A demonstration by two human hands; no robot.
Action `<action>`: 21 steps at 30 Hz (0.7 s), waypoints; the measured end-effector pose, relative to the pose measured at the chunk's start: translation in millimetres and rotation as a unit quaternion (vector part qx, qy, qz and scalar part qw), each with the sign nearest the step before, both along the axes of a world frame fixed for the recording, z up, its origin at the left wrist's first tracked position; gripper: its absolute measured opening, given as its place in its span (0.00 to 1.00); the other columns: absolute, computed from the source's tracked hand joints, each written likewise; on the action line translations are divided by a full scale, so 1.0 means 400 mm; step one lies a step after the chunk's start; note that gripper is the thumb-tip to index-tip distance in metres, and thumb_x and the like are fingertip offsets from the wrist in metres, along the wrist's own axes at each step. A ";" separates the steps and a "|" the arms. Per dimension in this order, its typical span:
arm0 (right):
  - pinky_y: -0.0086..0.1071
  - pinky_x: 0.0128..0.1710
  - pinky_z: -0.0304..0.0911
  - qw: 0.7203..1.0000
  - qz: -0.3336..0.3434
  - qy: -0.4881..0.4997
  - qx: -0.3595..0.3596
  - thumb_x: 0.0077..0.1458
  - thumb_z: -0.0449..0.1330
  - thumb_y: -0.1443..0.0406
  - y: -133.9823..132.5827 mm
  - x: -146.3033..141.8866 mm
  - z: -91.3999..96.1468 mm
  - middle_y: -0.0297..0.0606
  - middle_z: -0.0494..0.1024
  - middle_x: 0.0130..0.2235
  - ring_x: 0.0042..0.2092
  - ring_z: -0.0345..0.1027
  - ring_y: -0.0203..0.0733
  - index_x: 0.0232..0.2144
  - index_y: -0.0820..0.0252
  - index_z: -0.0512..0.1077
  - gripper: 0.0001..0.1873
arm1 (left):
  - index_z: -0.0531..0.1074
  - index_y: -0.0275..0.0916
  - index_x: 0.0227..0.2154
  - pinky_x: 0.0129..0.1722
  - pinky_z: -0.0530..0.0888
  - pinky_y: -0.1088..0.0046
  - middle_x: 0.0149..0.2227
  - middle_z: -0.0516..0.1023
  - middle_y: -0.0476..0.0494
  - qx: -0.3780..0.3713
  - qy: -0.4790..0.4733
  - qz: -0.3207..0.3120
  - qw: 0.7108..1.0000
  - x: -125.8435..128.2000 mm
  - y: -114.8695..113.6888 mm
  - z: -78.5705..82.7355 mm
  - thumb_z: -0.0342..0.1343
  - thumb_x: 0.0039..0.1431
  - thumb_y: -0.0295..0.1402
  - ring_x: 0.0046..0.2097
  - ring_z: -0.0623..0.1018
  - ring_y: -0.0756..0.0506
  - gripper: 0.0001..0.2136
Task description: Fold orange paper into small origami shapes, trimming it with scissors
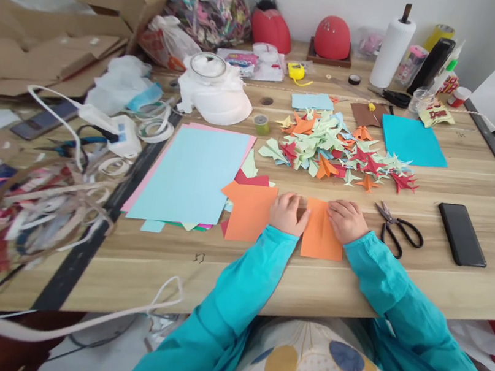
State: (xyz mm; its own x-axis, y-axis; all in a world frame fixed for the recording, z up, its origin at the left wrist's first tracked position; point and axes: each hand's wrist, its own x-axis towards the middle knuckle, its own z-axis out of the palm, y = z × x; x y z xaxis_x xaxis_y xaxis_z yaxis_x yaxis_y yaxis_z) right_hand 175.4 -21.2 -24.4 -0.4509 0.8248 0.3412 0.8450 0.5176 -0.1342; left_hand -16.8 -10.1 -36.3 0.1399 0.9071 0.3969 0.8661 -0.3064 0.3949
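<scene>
An orange paper sheet (317, 239) with a crease down it lies flat near the table's front edge. At its left side rests my left hand (287, 214), thumb and fingers apart, also against a second piece of orange paper (249, 217). My right hand (347, 221) lies with its fingers stretched over the creased sheet's right edge. Black-handled scissors (395, 227) sit partly spread to the right of that hand. Beyond both hands is a heap of small folded paper shapes (323, 141) in green, orange and red. What lies under my fingers is hidden.
Light blue paper sheets (184, 170) are stacked to the left, and a turquoise sheet (415, 141) lies at the back right. A black phone (462, 235) is at the right. Tangled ribbons (61, 213) and a white power strip (120, 134) crowd the left side.
</scene>
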 end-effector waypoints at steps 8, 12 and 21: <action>0.41 0.51 0.50 1.000 0.021 -0.010 -0.011 0.57 0.49 0.70 0.002 0.000 -0.012 0.40 0.73 0.48 0.52 0.60 0.42 0.42 0.59 0.72 0.15 | 0.66 0.35 0.48 0.53 0.61 0.56 0.49 0.71 0.36 -0.005 -0.002 -0.102 0.995 0.014 -0.011 0.015 0.48 0.53 0.41 0.52 0.68 0.39 0.22; 0.42 0.52 0.48 1.000 0.016 -0.018 -0.017 0.57 0.48 0.70 -0.001 0.000 -0.012 0.40 0.73 0.49 0.52 0.59 0.43 0.43 0.59 0.72 0.15 | 0.66 0.35 0.48 0.52 0.62 0.56 0.50 0.70 0.35 0.015 -0.006 -0.123 0.992 0.013 -0.009 0.015 0.48 0.53 0.39 0.52 0.68 0.39 0.20; 0.44 0.54 0.45 1.000 0.017 -0.019 -0.018 0.57 0.48 0.69 -0.004 -0.002 -0.009 0.39 0.72 0.50 0.52 0.58 0.44 0.44 0.59 0.71 0.16 | 0.71 0.37 0.41 0.52 0.66 0.56 0.51 0.69 0.37 0.033 -0.006 -0.253 0.967 0.010 -0.013 0.030 0.46 0.56 0.31 0.55 0.64 0.42 0.13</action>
State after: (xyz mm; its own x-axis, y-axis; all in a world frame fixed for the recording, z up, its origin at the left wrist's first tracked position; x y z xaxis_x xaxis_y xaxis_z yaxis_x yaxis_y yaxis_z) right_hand 174.5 -22.6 -27.8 -0.4918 0.8196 0.2940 0.8316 0.5421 -0.1204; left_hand -12.7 -15.2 -24.5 0.5544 0.6964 0.4557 0.5946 -0.7145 0.3687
